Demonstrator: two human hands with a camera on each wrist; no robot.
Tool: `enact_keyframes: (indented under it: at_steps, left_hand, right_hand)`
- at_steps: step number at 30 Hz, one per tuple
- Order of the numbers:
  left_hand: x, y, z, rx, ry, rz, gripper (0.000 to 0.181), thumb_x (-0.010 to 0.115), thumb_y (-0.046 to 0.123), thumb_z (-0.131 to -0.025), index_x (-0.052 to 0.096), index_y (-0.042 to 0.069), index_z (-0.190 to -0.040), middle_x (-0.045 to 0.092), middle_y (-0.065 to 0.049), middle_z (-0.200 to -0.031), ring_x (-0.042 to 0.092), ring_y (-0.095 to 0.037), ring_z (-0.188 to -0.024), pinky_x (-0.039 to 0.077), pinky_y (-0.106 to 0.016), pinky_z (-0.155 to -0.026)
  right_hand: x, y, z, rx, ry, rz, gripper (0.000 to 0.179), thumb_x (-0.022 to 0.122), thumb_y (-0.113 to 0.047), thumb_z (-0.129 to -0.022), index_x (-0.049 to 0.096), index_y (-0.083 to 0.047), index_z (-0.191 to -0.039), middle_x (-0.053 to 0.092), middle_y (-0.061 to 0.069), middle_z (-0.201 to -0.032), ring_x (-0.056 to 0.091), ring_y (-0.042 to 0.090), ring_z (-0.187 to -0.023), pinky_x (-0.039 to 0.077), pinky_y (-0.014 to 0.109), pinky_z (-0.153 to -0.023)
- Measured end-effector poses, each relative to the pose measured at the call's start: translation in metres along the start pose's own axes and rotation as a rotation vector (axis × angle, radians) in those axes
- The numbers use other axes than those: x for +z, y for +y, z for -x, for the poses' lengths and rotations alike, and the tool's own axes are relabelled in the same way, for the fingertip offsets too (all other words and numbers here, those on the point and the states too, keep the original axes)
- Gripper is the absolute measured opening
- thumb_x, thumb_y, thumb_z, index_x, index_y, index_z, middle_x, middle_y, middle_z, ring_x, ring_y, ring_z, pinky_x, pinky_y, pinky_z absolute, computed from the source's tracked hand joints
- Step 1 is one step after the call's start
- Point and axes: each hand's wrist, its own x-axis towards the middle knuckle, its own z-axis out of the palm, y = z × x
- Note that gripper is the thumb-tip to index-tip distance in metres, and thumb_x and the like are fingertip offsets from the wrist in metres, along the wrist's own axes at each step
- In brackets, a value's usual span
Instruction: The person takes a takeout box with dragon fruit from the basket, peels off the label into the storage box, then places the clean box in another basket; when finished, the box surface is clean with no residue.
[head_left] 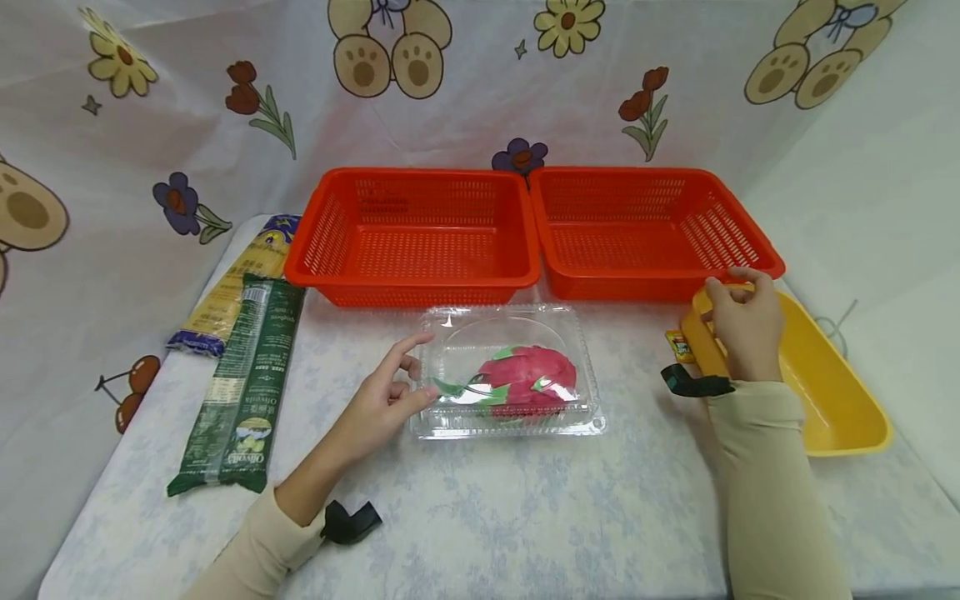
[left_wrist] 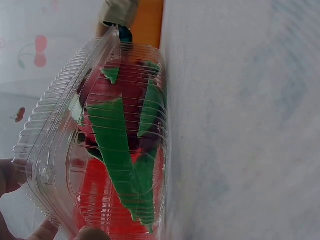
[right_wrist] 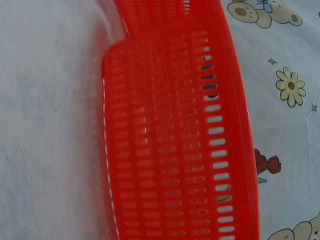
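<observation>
A clear plastic clamshell box [head_left: 457, 333] stands on the table with its lid down, a pink dragon fruit [head_left: 528, 375] with green tips inside. My left hand [head_left: 386, 392] is at the box's left end, thumb and forefinger spread and touching its edge. In the left wrist view several fingertips [left_wrist: 45, 231] show beside the box. My right hand [head_left: 750, 329] is at the far left corner of a yellow basin [head_left: 832, 387], its fingers bent over the rim. The fingertips are partly hidden, and the right wrist view shows none of that hand.
Two red plastic baskets [head_left: 420, 296] [right_wrist: 165, 135] stand side by side at the back. Left of the box lie a green spaghetti packet [head_left: 243, 383] and a yellow packet [head_left: 225, 296]. A small yellow sachet [head_left: 678, 346] lies by the basin. Patterned cloth [head_left: 195, 108] hangs behind.
</observation>
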Motion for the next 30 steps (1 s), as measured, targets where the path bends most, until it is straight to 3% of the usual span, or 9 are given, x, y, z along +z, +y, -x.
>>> enact_keyframes:
  at_steps: [5, 12, 16, 20, 25, 30]
  left_hand:
    - [-0.001, 0.000, 0.000, -0.001, 0.007, -0.008, 0.066, 0.067, 0.022, -0.100, 0.034, 0.031, -0.156, 0.042, -0.014, -0.111, 0.034, -0.011, -0.055, 0.034, -0.026, -0.053]
    - [0.001, -0.002, 0.001, -0.010, 0.005, 0.015, 0.066, 0.067, 0.021, -0.100, 0.034, 0.030, -0.156, 0.040, -0.015, -0.111, 0.039, -0.012, -0.057, 0.041, -0.027, -0.053]
    - [0.001, -0.002, 0.001, -0.019, -0.003, 0.058, 0.066, 0.067, 0.019, -0.100, 0.034, 0.029, -0.156, 0.039, -0.016, -0.111, 0.045, -0.020, -0.052, 0.052, -0.034, -0.049]
    - [0.002, 0.000, 0.002, -0.040, 0.004, 0.112, 0.066, 0.067, 0.012, -0.099, 0.036, 0.026, -0.156, 0.037, -0.017, -0.111, 0.047, -0.029, -0.049, 0.055, -0.039, -0.049]
    - [0.005, 0.008, 0.000, -0.092, 0.046, 0.115, 0.062, 0.060, 0.005, -0.099, 0.040, 0.028, -0.153, 0.039, -0.016, -0.115, 0.052, -0.022, -0.055, 0.054, -0.037, -0.051]
    - [0.009, 0.015, -0.001, -0.077, 0.075, 0.097, 0.065, 0.055, -0.004, -0.095, 0.043, 0.028, -0.151, 0.040, -0.018, -0.114, 0.056, -0.022, -0.053, 0.053, -0.034, -0.050]
  right_hand:
    - [0.007, 0.002, -0.005, 0.060, 0.044, -0.286, 0.040, 0.070, -0.034, -0.097, 0.046, -0.027, -0.129, 0.053, 0.003, -0.102, 0.064, 0.015, -0.062, 0.049, 0.019, -0.055]
    - [0.010, 0.002, -0.011, 0.084, 0.066, -0.460, 0.045, 0.075, -0.029, -0.094, 0.045, -0.024, -0.127, 0.059, 0.005, -0.107, 0.062, 0.015, -0.056, 0.048, 0.021, -0.051]
    - [0.008, 0.001, -0.013, 0.126, 0.049, -0.539, 0.050, 0.079, -0.028, -0.090, 0.045, -0.025, -0.126, 0.063, 0.007, -0.112, 0.061, 0.016, -0.054, 0.049, 0.022, -0.051]
    - [0.008, -0.002, -0.012, 0.145, 0.040, -0.583, 0.056, 0.083, -0.027, -0.085, 0.045, -0.025, -0.126, 0.062, 0.007, -0.113, 0.055, 0.017, -0.052, 0.049, 0.022, -0.051]
    - [0.007, -0.003, -0.012, 0.151, 0.030, -0.616, 0.059, 0.084, -0.028, -0.083, 0.045, -0.026, -0.126, 0.062, 0.006, -0.116, 0.050, 0.016, -0.053, 0.046, 0.022, -0.051]
    - [0.005, -0.002, -0.012, 0.159, 0.029, -0.626, 0.061, 0.085, -0.029, -0.081, 0.045, -0.026, -0.126, 0.061, 0.005, -0.117, 0.050, 0.016, -0.055, 0.044, 0.022, -0.051]
